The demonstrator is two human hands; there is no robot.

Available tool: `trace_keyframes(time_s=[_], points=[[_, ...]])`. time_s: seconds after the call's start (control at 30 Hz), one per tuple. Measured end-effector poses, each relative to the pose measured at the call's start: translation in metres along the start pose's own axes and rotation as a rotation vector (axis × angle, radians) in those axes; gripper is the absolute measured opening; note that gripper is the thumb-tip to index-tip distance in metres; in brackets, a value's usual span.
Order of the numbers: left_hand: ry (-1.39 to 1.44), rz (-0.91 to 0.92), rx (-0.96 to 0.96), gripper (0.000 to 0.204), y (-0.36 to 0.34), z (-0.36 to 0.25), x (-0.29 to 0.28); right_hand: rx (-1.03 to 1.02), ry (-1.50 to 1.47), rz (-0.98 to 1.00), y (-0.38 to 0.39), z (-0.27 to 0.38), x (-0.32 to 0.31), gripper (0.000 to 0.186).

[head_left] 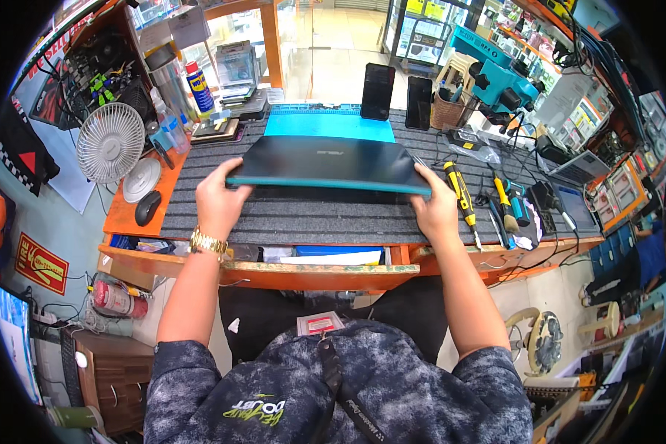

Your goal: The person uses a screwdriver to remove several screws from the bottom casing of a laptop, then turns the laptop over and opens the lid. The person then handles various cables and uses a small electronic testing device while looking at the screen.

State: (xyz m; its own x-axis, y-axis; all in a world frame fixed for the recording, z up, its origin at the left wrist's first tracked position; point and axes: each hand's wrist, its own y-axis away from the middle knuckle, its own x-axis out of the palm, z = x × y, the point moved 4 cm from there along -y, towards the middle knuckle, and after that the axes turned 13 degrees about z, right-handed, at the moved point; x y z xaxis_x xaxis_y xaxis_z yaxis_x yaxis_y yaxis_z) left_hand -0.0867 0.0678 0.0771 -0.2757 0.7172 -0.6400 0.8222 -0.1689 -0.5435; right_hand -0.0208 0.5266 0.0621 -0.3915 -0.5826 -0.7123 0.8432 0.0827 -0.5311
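Note:
A closed dark laptop point(325, 164) with a teal edge spans the space between my hands, tilted over the grey striped mat point(200, 133). My left hand point(220, 198) grips its left corner, thumb at the near edge. At the opposite corner, my right hand point(435, 201) has its fingers closed round the side. Behind the laptop shows a bright blue work mat point(333, 124). A yellow and black screwdriver point(460, 194) lies just right of my right hand, with a yellow-handled brush point(505, 203) beyond it.
Two dark phones point(378, 92) point(419, 103) stand at the back. On the left are a white fan point(111, 143), a black mouse point(148, 208) and a spray can point(199, 87). Cables and small tools crowd the right. A drawer point(325, 275) is pulled out below the bench.

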Motion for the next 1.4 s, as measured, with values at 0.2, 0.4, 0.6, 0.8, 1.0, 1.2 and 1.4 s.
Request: trace_keyframes(time_s=[0.2,0.4,0.6,0.8,1.0,1.2,1.4], points=[[-0.079,0.213,0.014,0.062,0.039,-0.01,0.015,0.036,0.045,0.253,0.034,0.0,0.005,0.079],[-0.154,0.312,-0.088,0.091,0.047,-0.035,0.022,0.025,0.035,0.344,0.04,0.0,0.003,0.091],[-0.305,0.325,-0.044,0.091,0.039,-0.062,0.054,0.069,0.058,0.37,0.049,-0.005,0.002,0.095],[-0.362,0.398,0.376,0.072,0.023,-0.109,0.075,0.112,0.004,0.33,0.049,0.004,-0.005,0.094],[-0.358,0.36,0.492,0.056,0.021,-0.118,0.071,0.094,-0.06,0.273,0.048,0.004,-0.007,0.099],[-0.343,0.277,0.562,0.048,0.015,-0.119,0.066,0.193,-0.124,0.263,0.047,-0.005,-0.003,0.103],[-0.355,0.15,0.616,0.038,-0.005,-0.133,0.051,0.166,-0.069,0.256,0.042,-0.003,-0.007,0.099]])
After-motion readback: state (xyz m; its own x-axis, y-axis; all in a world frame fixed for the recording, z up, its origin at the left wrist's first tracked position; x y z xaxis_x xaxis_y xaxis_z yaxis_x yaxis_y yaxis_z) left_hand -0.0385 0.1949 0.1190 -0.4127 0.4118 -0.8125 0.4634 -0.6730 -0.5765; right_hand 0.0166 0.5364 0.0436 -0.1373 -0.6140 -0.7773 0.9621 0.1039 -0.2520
